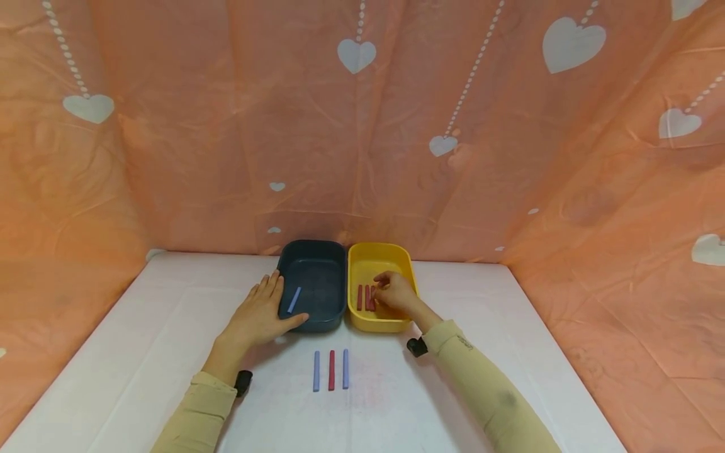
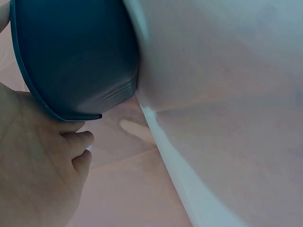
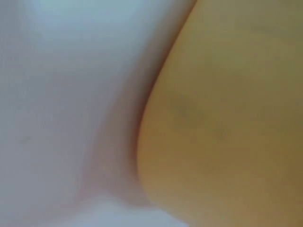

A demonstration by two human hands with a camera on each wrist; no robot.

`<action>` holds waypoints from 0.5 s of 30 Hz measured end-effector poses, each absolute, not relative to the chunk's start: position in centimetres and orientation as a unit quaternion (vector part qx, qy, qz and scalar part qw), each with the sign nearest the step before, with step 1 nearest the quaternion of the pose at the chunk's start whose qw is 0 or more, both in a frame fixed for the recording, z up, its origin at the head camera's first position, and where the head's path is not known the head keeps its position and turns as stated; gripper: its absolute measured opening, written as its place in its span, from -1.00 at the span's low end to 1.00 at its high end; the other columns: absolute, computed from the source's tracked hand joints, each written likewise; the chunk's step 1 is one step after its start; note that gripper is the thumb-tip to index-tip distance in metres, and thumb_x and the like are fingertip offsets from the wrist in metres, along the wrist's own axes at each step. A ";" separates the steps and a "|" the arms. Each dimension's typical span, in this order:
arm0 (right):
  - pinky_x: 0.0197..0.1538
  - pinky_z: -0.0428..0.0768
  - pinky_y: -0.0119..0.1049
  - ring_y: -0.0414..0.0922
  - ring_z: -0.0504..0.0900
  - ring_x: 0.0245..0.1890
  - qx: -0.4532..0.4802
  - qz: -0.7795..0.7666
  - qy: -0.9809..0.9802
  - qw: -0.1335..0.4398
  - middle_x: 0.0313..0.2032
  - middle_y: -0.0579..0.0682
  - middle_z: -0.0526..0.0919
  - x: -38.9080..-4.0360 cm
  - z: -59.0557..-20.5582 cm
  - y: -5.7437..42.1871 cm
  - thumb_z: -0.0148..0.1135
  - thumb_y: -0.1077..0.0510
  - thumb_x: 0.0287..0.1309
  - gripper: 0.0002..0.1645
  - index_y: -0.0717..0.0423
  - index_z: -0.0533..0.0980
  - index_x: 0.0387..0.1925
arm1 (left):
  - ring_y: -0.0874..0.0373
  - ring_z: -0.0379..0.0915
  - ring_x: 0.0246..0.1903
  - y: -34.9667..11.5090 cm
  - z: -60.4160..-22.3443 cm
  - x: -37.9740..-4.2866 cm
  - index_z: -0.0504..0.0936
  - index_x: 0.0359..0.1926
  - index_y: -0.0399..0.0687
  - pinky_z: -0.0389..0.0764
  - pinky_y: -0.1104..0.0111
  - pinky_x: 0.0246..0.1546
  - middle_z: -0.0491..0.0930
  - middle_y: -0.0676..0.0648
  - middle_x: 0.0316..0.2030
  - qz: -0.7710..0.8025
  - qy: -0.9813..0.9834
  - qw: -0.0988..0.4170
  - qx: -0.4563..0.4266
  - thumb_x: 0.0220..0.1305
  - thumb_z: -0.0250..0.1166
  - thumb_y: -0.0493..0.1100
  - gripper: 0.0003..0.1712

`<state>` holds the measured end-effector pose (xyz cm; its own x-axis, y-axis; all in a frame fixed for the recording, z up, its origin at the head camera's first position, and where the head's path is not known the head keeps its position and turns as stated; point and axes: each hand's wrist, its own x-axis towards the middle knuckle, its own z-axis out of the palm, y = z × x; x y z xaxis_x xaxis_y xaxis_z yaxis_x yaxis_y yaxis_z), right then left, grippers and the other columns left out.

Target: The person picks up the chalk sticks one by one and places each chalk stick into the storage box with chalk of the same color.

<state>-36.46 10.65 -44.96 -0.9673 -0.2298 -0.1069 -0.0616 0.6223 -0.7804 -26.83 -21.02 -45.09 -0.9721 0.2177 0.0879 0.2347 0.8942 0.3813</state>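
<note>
In the head view, my left hand (image 1: 263, 314) rests spread against the left side of a dark blue bin (image 1: 311, 326), thumb on its front rim. One blue chalk stick (image 1: 294, 300) lies inside it. The left wrist view shows that hand's palm and fingers beside the bin wall (image 2: 75, 52). My right hand (image 1: 396, 292) reaches into the yellow bin (image 1: 376, 325), its fingertips pinching a red chalk stick (image 1: 372, 303). Two more red sticks (image 1: 359, 297) lie to its left. Only the blurred yellow wall (image 3: 222, 123) fills the right wrist view's right side.
On the white table (image 1: 294, 421) before the bins lie a blue chalk stick (image 1: 316, 371), a red one (image 1: 331, 370) and another blue one (image 1: 346, 369), roughly parallel. Orange cloth with white hearts (image 1: 357, 55) hangs behind and at both sides. The two bins stand side by side.
</note>
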 end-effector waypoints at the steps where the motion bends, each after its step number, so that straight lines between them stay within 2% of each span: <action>1: -0.03 0.71 -0.28 -0.01 0.62 -0.17 -0.083 -0.431 0.893 0.099 -0.04 0.16 0.62 -36.3 -44.9 10.7 0.33 0.34 0.24 -0.56 0.31 0.54 0.15 | -0.40 -0.21 0.58 -21.0 -45.1 -26.8 -0.02 0.57 -0.53 -0.10 -0.19 0.56 -0.13 -0.44 0.61 -0.199 -0.973 0.021 -0.116 0.28 0.23 0.52 0.37; 6: 0.00 0.74 -0.23 0.02 0.65 -0.15 -0.096 -0.451 0.883 0.088 0.02 0.20 0.62 -35.6 -44.3 10.6 0.34 0.34 0.26 -0.53 0.32 0.53 0.19 | -0.40 -0.22 0.59 -21.0 -45.1 -26.9 -0.03 0.57 -0.52 -0.11 -0.19 0.57 -0.14 -0.43 0.61 -0.199 -0.973 0.019 -0.113 0.28 0.23 0.52 0.37; 15: -0.15 0.73 -0.29 -0.01 0.66 -0.22 -0.129 -0.476 0.869 0.033 -0.03 0.14 0.65 -33.0 -43.2 10.1 0.35 0.35 0.24 -0.58 0.28 0.58 0.14 | -0.40 -0.22 0.59 -21.1 -45.2 -26.9 -0.03 0.57 -0.53 -0.11 -0.19 0.57 -0.14 -0.43 0.61 -0.197 -0.973 0.020 -0.115 0.26 0.20 0.56 0.39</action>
<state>-32.97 10.14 -43.19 -0.9644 -0.2560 0.0657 -0.1932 0.5134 -0.8361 -26.95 -21.05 -45.18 -0.9730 0.2152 0.0836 0.2308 0.8959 0.3796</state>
